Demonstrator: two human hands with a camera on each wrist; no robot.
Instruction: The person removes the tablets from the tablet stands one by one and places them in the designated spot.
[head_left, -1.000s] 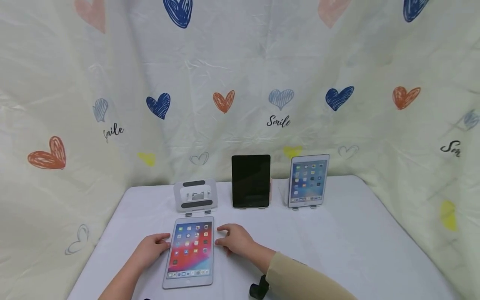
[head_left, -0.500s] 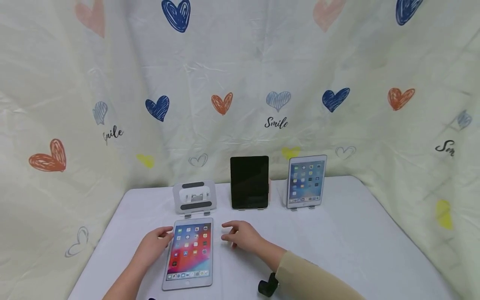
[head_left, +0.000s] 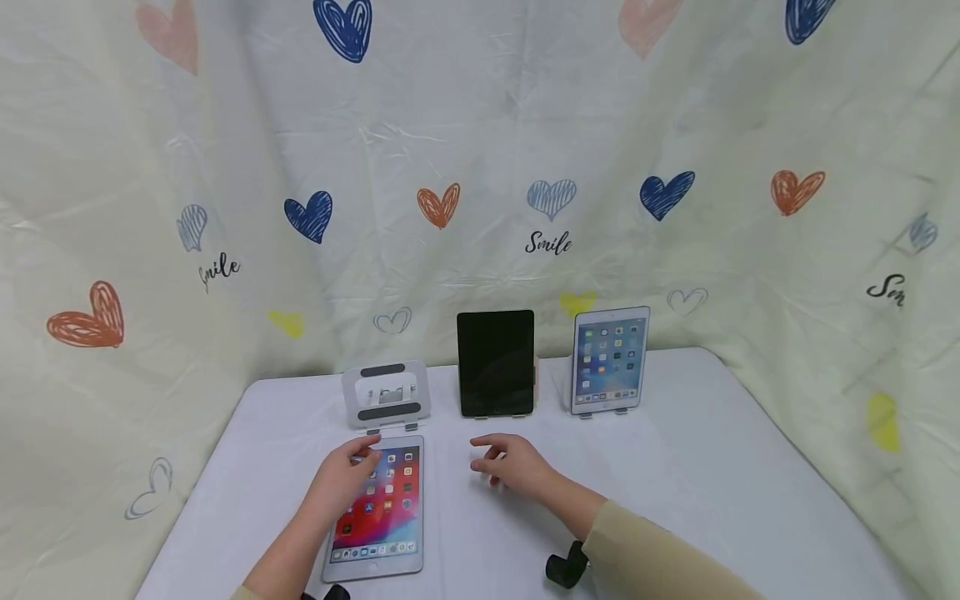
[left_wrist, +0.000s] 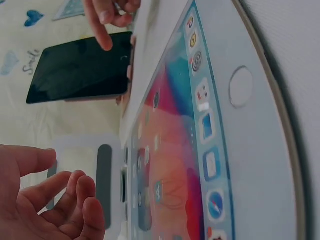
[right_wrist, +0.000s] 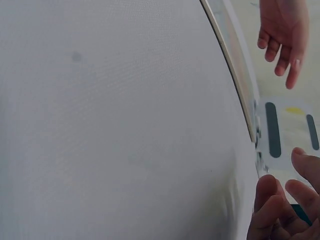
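Observation:
A white tablet (head_left: 390, 521) with a lit screen of app icons lies flat on the table, face up. Over its upper left corner hovers my left hand (head_left: 345, 479), fingers loosely bent and nothing held; in the left wrist view this hand (left_wrist: 55, 200) shows a gap between thumb and fingers. To the right of the tablet, apart from it, my right hand (head_left: 521, 468) is above the cloth with its index finger extended, holding nothing. Just behind the tablet stands a light grey tablet stand (head_left: 349, 400) with dark pads, bearing no tablet.
A black tablet (head_left: 495, 363) with a dark screen leans on a pinkish stand at the back middle. Right of it, another white tablet (head_left: 611, 360) with a lit screen rests on a stand. A heart-printed curtain (head_left: 480, 125) hangs behind the white-covered table (head_left: 675, 500).
My right hand has moved away from the tablet's right edge, farther to the right. My left hand has left the left edge and moved right and up, over the tablet's corner. The tablet stays put.

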